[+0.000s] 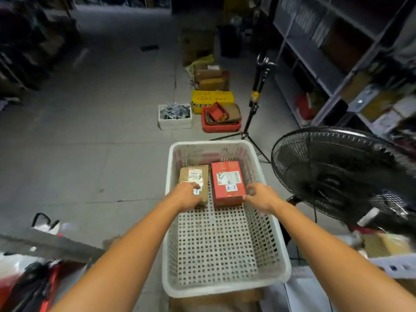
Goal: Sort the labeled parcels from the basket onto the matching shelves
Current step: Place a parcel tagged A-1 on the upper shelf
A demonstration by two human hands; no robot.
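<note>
Picking up is the step in hand. The white basket [225,289] stands on the floor, and its last two parcels lie side by side, not quite touching, at its far end. The left hand [186,197] has its fingers curled over the near end of the brown parcel [193,176] and hides most of that parcel's small tag. The right hand [258,197] grips the near right corner of the red parcel [227,183], whose label [231,188] reads A-1. Neither parcel looks lifted yet.

Next, I judge, both must come up clear of the basket wall. Then the brown parcel's tag needs uncovering and reading before either goes to the grey shelves [315,57] at the right, past the black fan [337,176].
</note>
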